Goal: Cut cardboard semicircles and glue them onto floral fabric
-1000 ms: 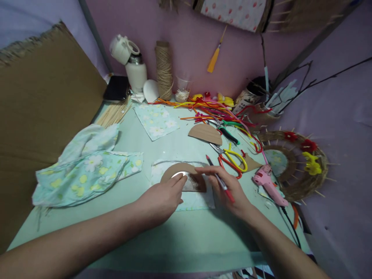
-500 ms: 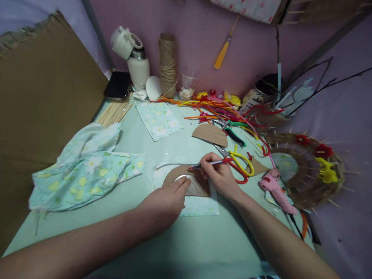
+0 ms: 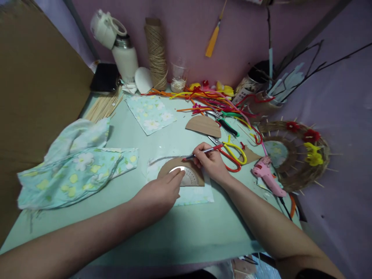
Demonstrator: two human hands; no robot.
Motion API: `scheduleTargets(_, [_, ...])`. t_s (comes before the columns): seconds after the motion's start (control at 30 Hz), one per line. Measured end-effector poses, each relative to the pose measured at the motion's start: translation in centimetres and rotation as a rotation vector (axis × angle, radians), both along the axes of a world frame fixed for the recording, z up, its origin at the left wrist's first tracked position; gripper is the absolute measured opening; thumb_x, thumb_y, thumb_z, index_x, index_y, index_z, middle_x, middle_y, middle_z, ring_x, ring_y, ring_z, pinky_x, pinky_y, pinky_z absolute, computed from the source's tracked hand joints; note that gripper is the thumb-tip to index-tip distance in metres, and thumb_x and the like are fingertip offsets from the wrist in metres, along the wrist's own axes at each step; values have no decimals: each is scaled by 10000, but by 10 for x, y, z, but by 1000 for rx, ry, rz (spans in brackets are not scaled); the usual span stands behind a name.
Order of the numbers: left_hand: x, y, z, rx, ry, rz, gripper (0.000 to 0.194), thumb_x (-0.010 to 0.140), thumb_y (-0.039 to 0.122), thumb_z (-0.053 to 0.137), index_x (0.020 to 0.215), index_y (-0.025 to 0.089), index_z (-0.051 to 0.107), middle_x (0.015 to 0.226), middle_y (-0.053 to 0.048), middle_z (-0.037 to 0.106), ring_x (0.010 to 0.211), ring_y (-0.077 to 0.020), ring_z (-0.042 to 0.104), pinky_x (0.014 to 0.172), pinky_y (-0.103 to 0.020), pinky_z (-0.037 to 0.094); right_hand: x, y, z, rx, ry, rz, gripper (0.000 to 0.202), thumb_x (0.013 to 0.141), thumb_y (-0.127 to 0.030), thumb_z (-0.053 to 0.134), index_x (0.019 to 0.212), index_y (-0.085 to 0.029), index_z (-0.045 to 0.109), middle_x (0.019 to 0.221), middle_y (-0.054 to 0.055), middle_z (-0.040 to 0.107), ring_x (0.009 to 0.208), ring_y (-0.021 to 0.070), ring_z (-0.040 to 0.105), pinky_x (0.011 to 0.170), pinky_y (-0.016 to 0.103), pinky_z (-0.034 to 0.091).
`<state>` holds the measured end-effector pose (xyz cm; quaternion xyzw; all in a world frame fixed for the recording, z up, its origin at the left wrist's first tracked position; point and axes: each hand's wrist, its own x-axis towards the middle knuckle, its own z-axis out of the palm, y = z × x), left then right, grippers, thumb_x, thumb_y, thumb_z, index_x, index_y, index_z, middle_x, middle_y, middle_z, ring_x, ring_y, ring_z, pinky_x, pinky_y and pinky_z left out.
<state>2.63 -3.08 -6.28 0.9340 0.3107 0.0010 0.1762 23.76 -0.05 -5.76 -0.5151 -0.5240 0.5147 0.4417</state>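
Observation:
My left hand (image 3: 161, 192) lies with its fingers stretched out flat, pressing a clear protractor (image 3: 189, 177) onto a half-round piece of brown cardboard (image 3: 166, 167). Beneath the cardboard is a square of pale floral fabric (image 3: 200, 195). Closed around a pen (image 3: 190, 157) with a red end, my right hand (image 3: 209, 162) rests at the upper right of the cardboard. The pen's tip is at the curved edge of the cardboard, above the protractor. A second cardboard half-circle (image 3: 203, 126) lies farther back.
Scissors (image 3: 234, 157), green-handled pliers (image 3: 228, 126) and a pink glue gun (image 3: 269, 176) lie to the right, beside a twig wreath (image 3: 316, 174). Folded floral fabric (image 3: 84, 170) lies left. Along the back stand a bottle (image 3: 125, 62), a twine roll (image 3: 157, 58) and colourful pipe cleaners (image 3: 209, 99).
The camera view has shifted, so the whole scene sits a little higher and more to the left. Both hands keep their places on the protractor and pen; the pen tip stays near the curved edge.

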Motion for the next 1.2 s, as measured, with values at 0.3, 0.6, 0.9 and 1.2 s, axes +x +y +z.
scheduleTargets(0.3, [8,-5,18,205,122,-122,398,912,193,470,1282,44,469,1412,-261,451,1345,-357,399,934,-439,506,-2,-2,3,32,-46,11,238,879,-414,561,782,-201,516,574,-50,542,504,91,464,493,220,360])
scheduleTargets(0.6, [20,-14,27,245,217,-140,711,840,494,609,1341,11,463,1396,-322,435,1313,-425,416,941,-484,485,-1,-3,0,38,-9,-3,224,874,-395,568,769,-204,516,564,-52,535,496,94,466,485,219,359])
scheduleTargets(0.9, [15,-13,20,327,188,-152,757,844,587,540,1345,23,471,1389,-296,462,1338,-382,399,966,-427,460,-3,-5,3,52,-56,13,233,887,-366,553,736,-195,504,538,-54,518,491,90,454,485,218,357])
scheduleTargets(1.2, [15,-15,14,338,124,-131,771,795,571,611,1319,17,492,1344,-304,503,1244,-390,495,944,-471,466,-3,-4,-2,25,-40,24,255,886,-400,561,739,-198,509,542,-50,527,474,90,451,470,223,355])
